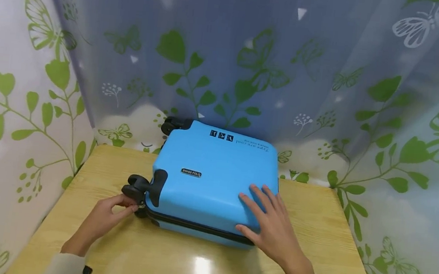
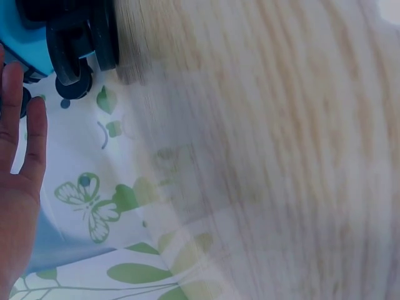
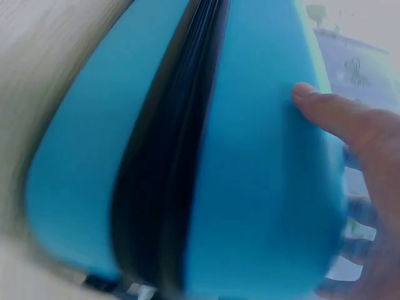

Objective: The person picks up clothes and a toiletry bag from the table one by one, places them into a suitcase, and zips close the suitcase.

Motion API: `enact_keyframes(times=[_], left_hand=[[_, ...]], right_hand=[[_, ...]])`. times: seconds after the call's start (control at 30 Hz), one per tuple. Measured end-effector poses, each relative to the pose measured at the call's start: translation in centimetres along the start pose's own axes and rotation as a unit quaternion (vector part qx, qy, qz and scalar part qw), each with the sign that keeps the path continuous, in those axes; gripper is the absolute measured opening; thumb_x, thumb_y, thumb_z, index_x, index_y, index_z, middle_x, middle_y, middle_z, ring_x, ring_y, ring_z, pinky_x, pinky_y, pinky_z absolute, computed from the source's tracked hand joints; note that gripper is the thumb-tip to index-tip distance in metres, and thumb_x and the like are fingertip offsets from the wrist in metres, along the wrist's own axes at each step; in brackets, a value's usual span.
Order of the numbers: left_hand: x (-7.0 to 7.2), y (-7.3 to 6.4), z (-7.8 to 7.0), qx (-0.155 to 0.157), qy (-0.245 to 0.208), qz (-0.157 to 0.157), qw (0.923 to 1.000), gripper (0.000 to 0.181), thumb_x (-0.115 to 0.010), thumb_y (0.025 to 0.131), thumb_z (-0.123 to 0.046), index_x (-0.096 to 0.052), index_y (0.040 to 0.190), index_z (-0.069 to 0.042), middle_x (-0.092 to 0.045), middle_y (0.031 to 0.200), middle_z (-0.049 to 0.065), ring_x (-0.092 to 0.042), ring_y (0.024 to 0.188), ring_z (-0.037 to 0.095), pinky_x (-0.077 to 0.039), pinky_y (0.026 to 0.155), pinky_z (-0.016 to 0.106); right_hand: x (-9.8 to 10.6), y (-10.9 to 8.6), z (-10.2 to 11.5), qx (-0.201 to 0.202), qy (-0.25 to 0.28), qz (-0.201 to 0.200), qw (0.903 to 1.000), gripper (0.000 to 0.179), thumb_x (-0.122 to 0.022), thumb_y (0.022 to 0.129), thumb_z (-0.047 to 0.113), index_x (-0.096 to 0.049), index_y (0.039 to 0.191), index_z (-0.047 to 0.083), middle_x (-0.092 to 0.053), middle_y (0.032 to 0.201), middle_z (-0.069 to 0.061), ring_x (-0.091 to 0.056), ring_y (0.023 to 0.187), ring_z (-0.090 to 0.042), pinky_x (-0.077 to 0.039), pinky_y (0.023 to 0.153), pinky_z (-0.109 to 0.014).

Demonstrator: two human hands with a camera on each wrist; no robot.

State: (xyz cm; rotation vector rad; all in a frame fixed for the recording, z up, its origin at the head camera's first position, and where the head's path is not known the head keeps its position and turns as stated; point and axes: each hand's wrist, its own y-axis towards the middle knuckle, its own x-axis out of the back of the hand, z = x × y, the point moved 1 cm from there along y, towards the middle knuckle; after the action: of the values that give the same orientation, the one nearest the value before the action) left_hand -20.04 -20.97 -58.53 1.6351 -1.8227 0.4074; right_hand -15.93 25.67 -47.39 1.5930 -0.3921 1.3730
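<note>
A light-blue hard-shell suitcase [image 1: 216,168] lies flat on the table, its black wheels to the left. At its near left corner my left hand [image 1: 109,212] pinches a zipper pull [image 1: 141,206] between thumb and fingers, just below a black wheel [image 1: 136,186]. In the left wrist view only some outstretched fingers of the left hand [image 2: 19,156] show; the pinch is out of frame. My right hand [image 1: 274,227] rests with spread fingers on the suitcase's near right corner. The right wrist view shows its thumb on the blue shell [image 3: 262,156], beside the black zipper band [image 3: 169,144].
The suitcase stands on a light wood-grain table [image 1: 173,266]. Behind it hangs a curtain [image 1: 227,66] with green leaves and butterflies, and similar patterned cloth [image 1: 11,133] closes off both sides. The suitcase's far side is close to the back curtain.
</note>
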Motion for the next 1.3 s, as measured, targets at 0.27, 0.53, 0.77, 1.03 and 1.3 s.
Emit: enact_keyframes(times=[0.27,0.53,0.77,1.03,1.3], left_hand=[[0.0,-1.5,0.1,0.01,0.022,-0.015,0.9996,0.003,-0.081,0.101,-0.024,-0.081,0.103,-0.023,-0.081,0.097,-0.012,-0.073,0.099,0.004,-0.059,0.094,0.053],[-0.4,-1.4,-0.1,-0.012,0.031,-0.015,0.9993,0.007,-0.083,0.099,-0.022,-0.082,0.1,-0.028,-0.078,0.092,-0.02,-0.07,0.093,-0.005,-0.061,0.087,0.035],[-0.9,-1.0,-1.0,-0.019,0.027,0.005,0.9994,0.006,-0.083,0.099,-0.023,-0.081,0.097,-0.028,-0.076,0.088,-0.025,-0.07,0.09,-0.006,-0.059,0.086,0.03],[-1.0,-2.2,-1.4,-0.139,0.049,-0.015,0.989,0.02,-0.088,0.09,-0.012,-0.085,0.101,-0.028,-0.082,0.093,-0.016,-0.072,0.087,-0.001,-0.06,0.076,0.03],[-1.9,-0.8,-0.8,-0.263,0.168,-0.137,0.9402,0.035,-0.094,0.074,-0.011,-0.08,0.106,-0.014,-0.083,0.09,0.001,-0.076,0.079,0.019,-0.057,0.08,0.046]], right_hand=[[-1.6,4.4,4.8,0.053,-0.042,0.055,0.9962,0.091,-0.084,0.088,0.065,-0.051,0.164,0.029,-0.045,0.172,-0.011,-0.043,0.157,-0.044,-0.04,0.124,-0.067],[-2.6,5.9,6.0,0.06,-0.061,0.112,0.99,0.098,-0.082,0.091,0.063,-0.036,0.172,0.033,-0.035,0.178,-0.007,-0.038,0.162,-0.038,-0.035,0.129,-0.061],[-1.9,5.6,5.3,0.062,-0.078,0.107,0.9892,0.096,-0.081,0.092,0.061,-0.036,0.172,0.033,-0.037,0.177,-0.005,-0.04,0.161,-0.038,-0.038,0.128,-0.06],[-1.3,4.2,4.8,0.071,-0.054,0.107,0.9903,0.093,-0.083,0.092,0.056,-0.04,0.17,0.032,-0.04,0.176,-0.005,-0.041,0.161,-0.038,-0.039,0.127,-0.061],[-1.0,4.3,3.8,0.076,-0.045,0.101,0.991,0.09,-0.084,0.093,0.051,-0.042,0.169,0.03,-0.041,0.176,-0.004,-0.041,0.161,-0.039,-0.038,0.126,-0.063]])
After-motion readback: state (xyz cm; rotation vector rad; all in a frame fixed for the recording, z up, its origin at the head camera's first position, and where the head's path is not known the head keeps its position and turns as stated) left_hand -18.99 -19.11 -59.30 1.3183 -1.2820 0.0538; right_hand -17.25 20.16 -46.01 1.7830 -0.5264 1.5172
